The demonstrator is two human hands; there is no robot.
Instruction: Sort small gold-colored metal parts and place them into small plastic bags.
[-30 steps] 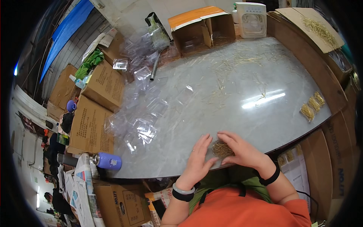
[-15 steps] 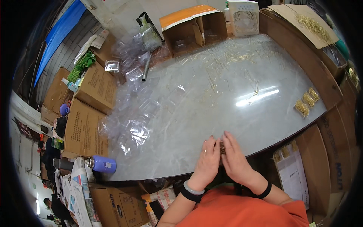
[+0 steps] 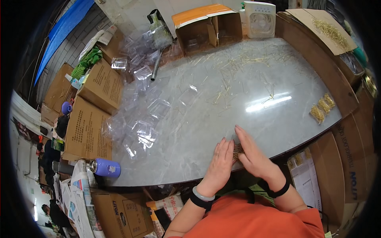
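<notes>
At the table's near edge, my left hand [image 3: 218, 163] and my right hand [image 3: 254, 158] press from either side on a bundle of thin gold wire pieces [image 3: 237, 151]. The fingers of both hands are fairly straight and lie along the bundle, covering much of it. Three tied bundles of similar gold wire [image 3: 323, 108] lie at the right edge of the table. Loose gold wire pieces [image 3: 254, 60] are scattered over the far part of the grey marbled table [image 3: 198, 131].
Clear plastic packs [image 3: 145, 131] pile up on the left, beside cardboard boxes [image 3: 85, 133] and a purple bottle [image 3: 106, 168]. A metal tube [image 3: 155, 69], a divided orange-topped box [image 3: 208, 29] and a white fan [image 3: 260, 20] stand or lie behind. Cardboard walls [image 3: 317, 51] border the right.
My right hand has tilted and shifted slightly to the right, apart from the left fingertips. More of the wire bundle shows between the hands. The view has shifted slightly.
</notes>
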